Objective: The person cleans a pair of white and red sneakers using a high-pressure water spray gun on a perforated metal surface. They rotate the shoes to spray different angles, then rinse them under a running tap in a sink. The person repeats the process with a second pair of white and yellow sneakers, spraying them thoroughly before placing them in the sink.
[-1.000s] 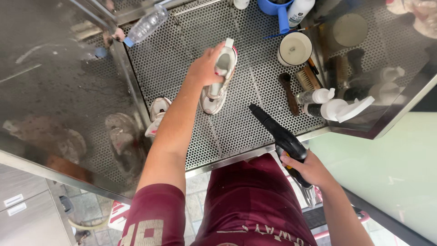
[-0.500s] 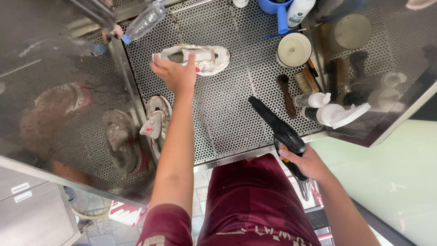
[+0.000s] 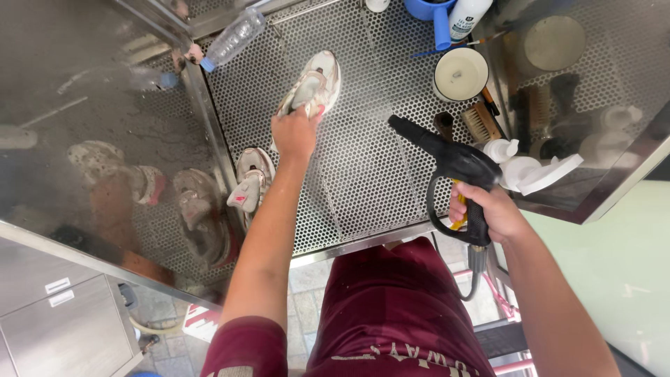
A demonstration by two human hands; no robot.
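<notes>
Two worn white trainers with pink accents sit in a perforated stainless-steel wash basin: one dirty white trainer lies against the basin's shiny left wall, and just right of it and farther back the second white trainer rests on the perforated floor, toe pointing away. A clear plastic bottle with a blue cap lies at the back left corner. The left hand grips the heel end of the second trainer, fingers curled closed on it. Right of the shoe, a black pressure-spray gun with a yellow trigger points its nozzle up and to the left over the basin floor, well apart from the shoe. The right hand is wrapped tight around the gun's grip. Beyond it stand a round white tub, a wooden scrubbing brush and white spray bottles along the right wall.
</notes>
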